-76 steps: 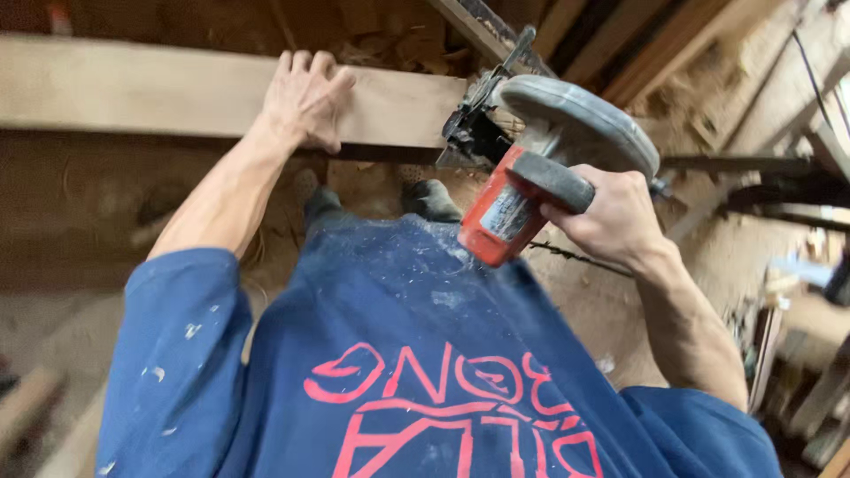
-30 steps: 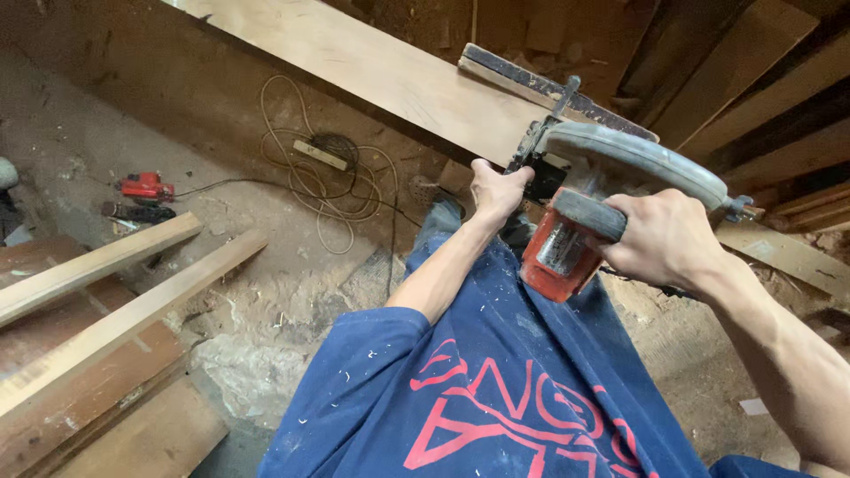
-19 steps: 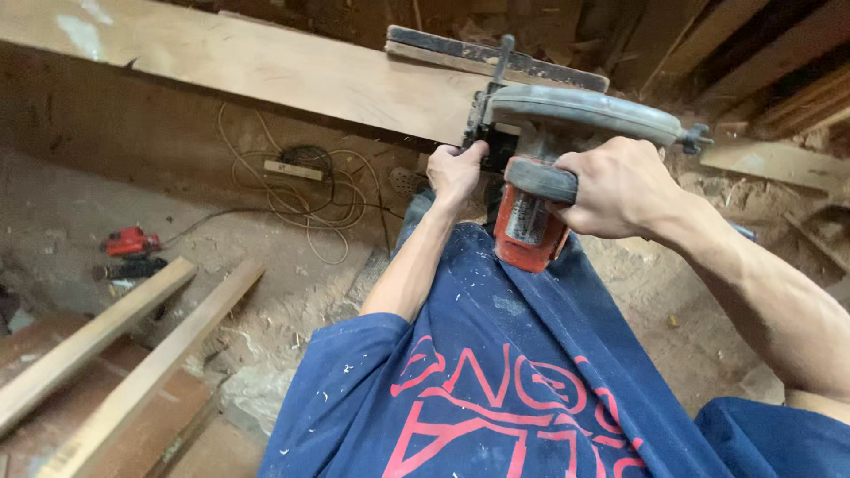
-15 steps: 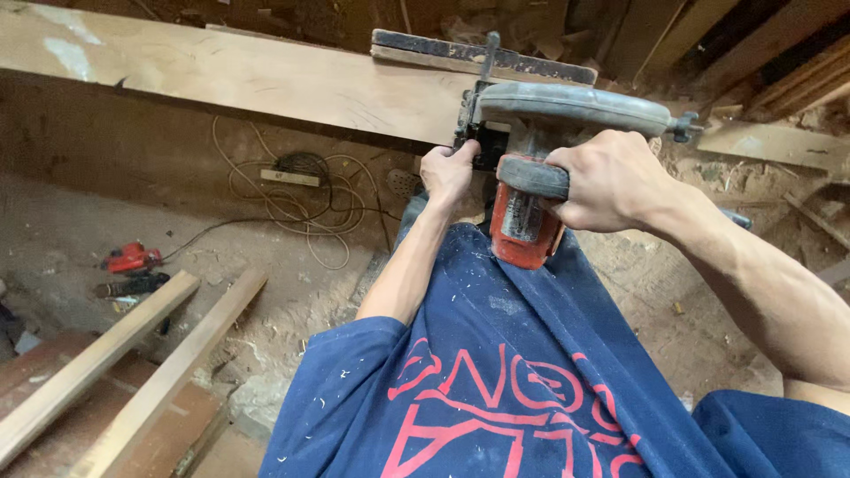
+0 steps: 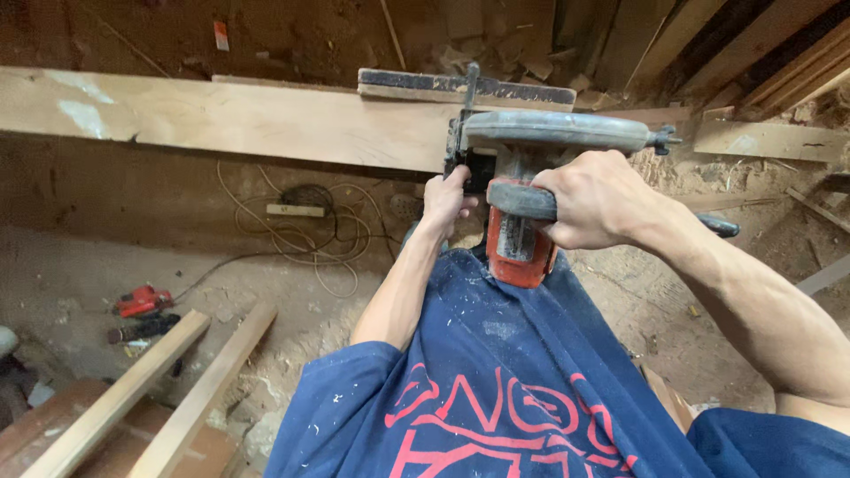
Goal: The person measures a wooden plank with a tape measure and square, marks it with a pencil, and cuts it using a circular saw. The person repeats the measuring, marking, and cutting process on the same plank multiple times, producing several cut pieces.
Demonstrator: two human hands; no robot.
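Note:
A red and grey circular saw [image 5: 522,177] rests against the near edge of a long pale wooden plank [image 5: 221,119]. My right hand [image 5: 593,199] is closed around the saw's dark handle. My left hand [image 5: 445,199] grips the front of the saw, just under the plank's edge, next to the blade guard. A short dark-edged board [image 5: 460,87] lies on the plank right behind the saw. My blue shirt with red lettering fills the lower middle of the view.
A coiled pale cable and a power strip [image 5: 297,211] lie on the dirt floor below the plank. A small red power tool [image 5: 142,301] lies at the left. Two wooden slats [image 5: 168,389] lean at lower left. Stacked timber [image 5: 761,62] fills the upper right.
My left hand left the top of the plank and came down onto the saw's front. The view swung left, and the saw sits level against the plank edge.

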